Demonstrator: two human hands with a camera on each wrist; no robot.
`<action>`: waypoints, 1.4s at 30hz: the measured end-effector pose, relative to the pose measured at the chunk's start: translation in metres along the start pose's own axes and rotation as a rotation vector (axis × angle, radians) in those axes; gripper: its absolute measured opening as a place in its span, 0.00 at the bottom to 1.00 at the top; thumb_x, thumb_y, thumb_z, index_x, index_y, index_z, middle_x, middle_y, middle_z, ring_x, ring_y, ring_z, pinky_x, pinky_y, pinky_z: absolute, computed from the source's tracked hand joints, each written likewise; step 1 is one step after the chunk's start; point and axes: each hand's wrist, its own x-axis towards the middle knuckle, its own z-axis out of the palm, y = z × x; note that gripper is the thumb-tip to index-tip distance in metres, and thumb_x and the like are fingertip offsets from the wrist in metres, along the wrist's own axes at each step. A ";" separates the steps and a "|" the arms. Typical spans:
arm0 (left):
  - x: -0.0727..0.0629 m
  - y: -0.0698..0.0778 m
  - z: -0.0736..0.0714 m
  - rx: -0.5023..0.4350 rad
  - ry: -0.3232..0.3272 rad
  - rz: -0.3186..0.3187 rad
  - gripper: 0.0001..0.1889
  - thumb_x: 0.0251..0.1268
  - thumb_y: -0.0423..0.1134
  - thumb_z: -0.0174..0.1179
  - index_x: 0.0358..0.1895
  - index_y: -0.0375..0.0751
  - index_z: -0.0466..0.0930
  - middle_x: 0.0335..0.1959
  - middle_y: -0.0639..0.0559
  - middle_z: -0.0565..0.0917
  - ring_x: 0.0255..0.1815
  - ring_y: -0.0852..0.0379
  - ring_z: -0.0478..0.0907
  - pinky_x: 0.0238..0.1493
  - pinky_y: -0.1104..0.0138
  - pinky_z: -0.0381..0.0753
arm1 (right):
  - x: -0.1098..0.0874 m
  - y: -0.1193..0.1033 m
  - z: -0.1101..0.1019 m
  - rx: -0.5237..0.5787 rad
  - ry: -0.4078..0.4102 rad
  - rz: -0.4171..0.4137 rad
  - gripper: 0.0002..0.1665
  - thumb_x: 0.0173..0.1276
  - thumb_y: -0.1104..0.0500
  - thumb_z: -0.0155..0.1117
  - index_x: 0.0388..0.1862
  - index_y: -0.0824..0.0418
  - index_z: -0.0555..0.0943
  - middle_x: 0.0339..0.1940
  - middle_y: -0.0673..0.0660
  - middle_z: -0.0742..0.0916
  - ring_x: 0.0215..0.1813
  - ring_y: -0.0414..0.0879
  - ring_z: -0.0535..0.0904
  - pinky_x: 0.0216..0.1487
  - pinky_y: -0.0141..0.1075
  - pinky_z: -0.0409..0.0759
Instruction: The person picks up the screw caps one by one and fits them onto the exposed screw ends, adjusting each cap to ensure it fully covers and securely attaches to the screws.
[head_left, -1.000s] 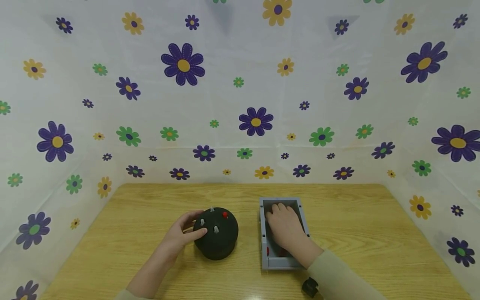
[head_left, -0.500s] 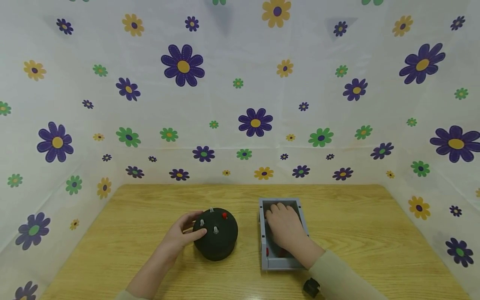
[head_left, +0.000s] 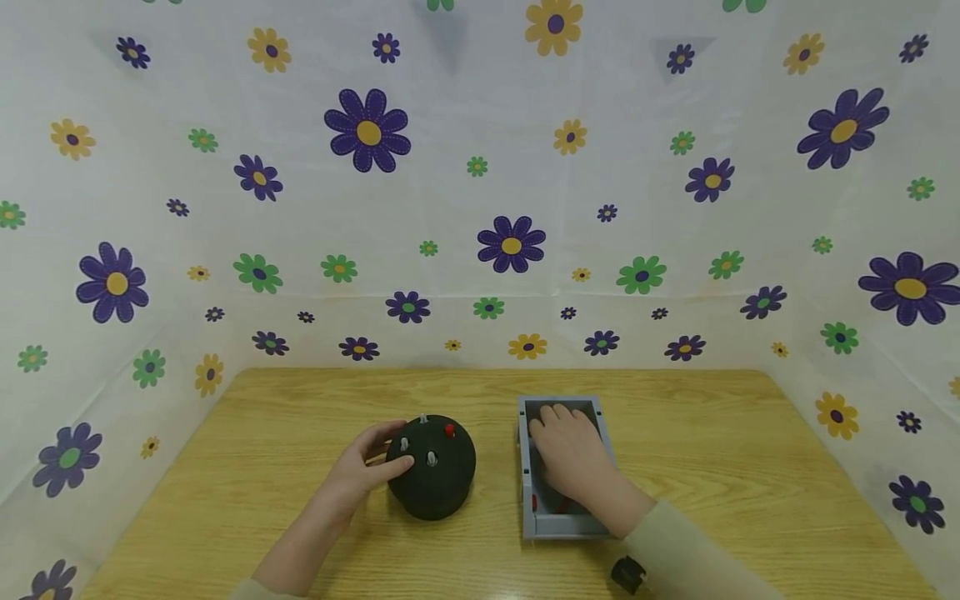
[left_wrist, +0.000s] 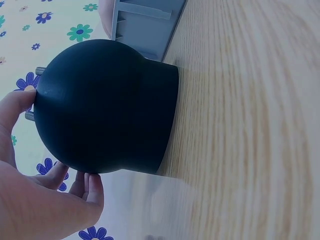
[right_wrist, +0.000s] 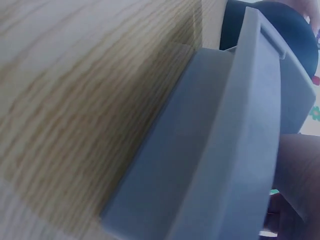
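Note:
My left hand (head_left: 352,475) holds a black rounded drum (head_left: 438,496) standing on the table. The thumb lies over its top edge, and the fingers bend against its side in the left wrist view. Three silvery threaded posts (head_left: 432,458) and one red peg (head_left: 450,430) stick up from the drum's top. To its right is a grey open bin (head_left: 566,527). My right hand (head_left: 567,450) reaches down into that bin, back of the hand upward, with its fingertips hidden. At the bin's near end, small red pieces (head_left: 534,502) show beside and under the wrist.
The wood-grain table (head_left: 300,400) extends around both things. A small black device (head_left: 628,575) sits at the right sleeve. White cloth with printed flowers (head_left: 512,243) hangs behind and at both sides.
My right hand has shifted slightly inside the bin, and its forearm has moved a little to the right. The left hand and the drum stay in place.

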 end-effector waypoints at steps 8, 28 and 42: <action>0.001 0.000 0.000 0.009 0.003 0.004 0.35 0.74 0.38 0.67 0.80 0.38 0.66 0.77 0.33 0.69 0.76 0.33 0.67 0.75 0.42 0.74 | 0.000 0.001 -0.005 0.003 0.024 -0.021 0.11 0.62 0.57 0.78 0.34 0.58 0.83 0.31 0.53 0.81 0.34 0.47 0.76 0.32 0.37 0.73; 0.000 -0.001 0.000 0.020 0.014 0.005 0.35 0.73 0.38 0.68 0.80 0.37 0.66 0.77 0.32 0.69 0.76 0.32 0.68 0.74 0.42 0.75 | 0.001 0.001 -0.023 -0.013 0.041 -0.023 0.06 0.69 0.56 0.74 0.38 0.57 0.86 0.38 0.53 0.86 0.41 0.47 0.83 0.40 0.39 0.83; 0.001 -0.001 0.001 0.019 0.018 0.005 0.35 0.73 0.38 0.68 0.80 0.37 0.66 0.77 0.32 0.69 0.77 0.31 0.67 0.75 0.39 0.72 | 0.001 0.001 -0.035 -0.063 0.136 -0.070 0.09 0.65 0.54 0.76 0.40 0.56 0.87 0.41 0.53 0.87 0.44 0.47 0.85 0.44 0.38 0.86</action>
